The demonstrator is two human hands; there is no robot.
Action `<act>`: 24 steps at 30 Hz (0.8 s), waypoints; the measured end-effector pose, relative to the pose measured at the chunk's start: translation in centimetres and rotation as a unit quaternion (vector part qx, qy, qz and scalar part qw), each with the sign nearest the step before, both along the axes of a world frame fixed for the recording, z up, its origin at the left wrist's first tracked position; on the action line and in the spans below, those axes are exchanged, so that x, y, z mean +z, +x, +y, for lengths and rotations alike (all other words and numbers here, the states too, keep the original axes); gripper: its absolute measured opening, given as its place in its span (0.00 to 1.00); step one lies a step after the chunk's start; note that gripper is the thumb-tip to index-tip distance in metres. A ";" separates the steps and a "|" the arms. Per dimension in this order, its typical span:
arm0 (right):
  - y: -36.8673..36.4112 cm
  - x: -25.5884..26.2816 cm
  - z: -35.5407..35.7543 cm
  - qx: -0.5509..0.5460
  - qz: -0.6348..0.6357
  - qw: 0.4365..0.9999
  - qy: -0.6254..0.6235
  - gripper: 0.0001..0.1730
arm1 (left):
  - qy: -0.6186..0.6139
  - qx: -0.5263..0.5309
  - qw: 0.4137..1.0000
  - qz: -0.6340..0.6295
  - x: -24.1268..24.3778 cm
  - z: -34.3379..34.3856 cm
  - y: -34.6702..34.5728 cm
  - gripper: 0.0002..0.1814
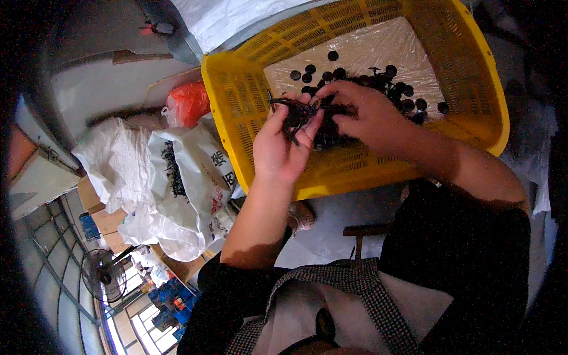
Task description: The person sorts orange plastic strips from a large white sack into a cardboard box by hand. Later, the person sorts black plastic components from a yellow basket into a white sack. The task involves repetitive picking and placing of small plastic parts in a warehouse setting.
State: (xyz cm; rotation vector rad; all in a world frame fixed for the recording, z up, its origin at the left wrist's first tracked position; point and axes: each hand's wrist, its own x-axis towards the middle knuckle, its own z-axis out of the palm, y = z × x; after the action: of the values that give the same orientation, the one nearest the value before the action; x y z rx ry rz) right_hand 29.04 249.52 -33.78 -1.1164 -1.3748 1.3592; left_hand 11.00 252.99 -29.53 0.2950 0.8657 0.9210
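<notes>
Over the near side of a yellow plastic basket [355, 177], my left hand [284, 146] is palm up and closed around a bunch of thin dark parts [299, 113]. Stick-like ends poke out between its fingers. Beside it, my right hand [368, 115] bends its fingers down at dark parts near the left fingertips; whether it grips one is hard to see. Loose black discs [333, 56] and a heap of dark pieces [381, 82] lie on the clear plastic film [301, 53] over a tan sheet inside the basket. My right hand and forearm hide part of the heap.
Left of the basket stands an open white woven sack [186, 177], with small dark parts [171, 168] inside its mouth. A red plastic bag [188, 104] sits behind it. Farther off are a fan [104, 275], cardboard boxes [108, 222] and blue bins [173, 301].
</notes>
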 end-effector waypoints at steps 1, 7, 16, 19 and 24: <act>0.4 0.3 0.2 0.017 0.107 0.988 -0.113 0.22 | 0.033 0.000 0.999 0.004 -0.1 -0.1 0.0 0.11; 1.1 -1.0 0.5 -0.008 0.023 0.990 -0.135 0.15 | 0.043 0.009 0.999 0.005 -0.2 -0.7 0.7 0.11; 1.3 -2.2 0.5 -0.058 -0.170 0.980 0.086 0.19 | 0.065 0.028 0.997 -0.004 0.3 -0.5 0.8 0.11; 0.3 -0.3 0.1 -0.113 -0.128 0.979 0.111 0.21 | 0.071 0.000 0.997 0.029 0.2 -0.7 1.1 0.12; -0.4 0.0 0.5 -0.021 -0.001 1.000 0.006 0.22 | 0.041 -0.086 0.993 0.072 1.1 -1.6 2.9 0.18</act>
State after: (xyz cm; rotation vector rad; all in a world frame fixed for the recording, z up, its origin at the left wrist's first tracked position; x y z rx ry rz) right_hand 28.66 250.06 -33.79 -1.1333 -1.3515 1.3189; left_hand 13.94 251.40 -28.46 0.5043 0.9208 0.7835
